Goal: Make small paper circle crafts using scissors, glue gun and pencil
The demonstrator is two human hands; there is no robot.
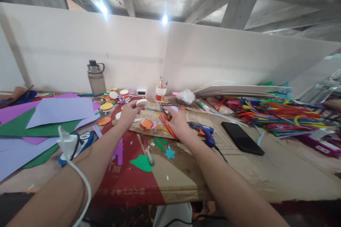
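Observation:
Between the fingers of my left hand (129, 113) is a small white round piece (141, 103), like a short drum or a roll of tape. My right hand (176, 122) grips a pair of scissors (157, 102); their blades are spread and point toward the left hand, and an orange-red loop (169, 127) shows under the palm. Below the hands lie an orange disc (147, 124), a green paper scrap (142, 163) and a teal paper flower (169, 153). Right of my right hand rests a blue glue gun (209, 135).
Coloured paper sheets (61, 111) and a white plug (69, 144) on a power strip are at left. Behind stand a water bottle (96, 79), small paper drums (124, 95) and a pen cup (160, 93). To the right are a black phone (242, 137) and bundled pipe cleaners (279, 113).

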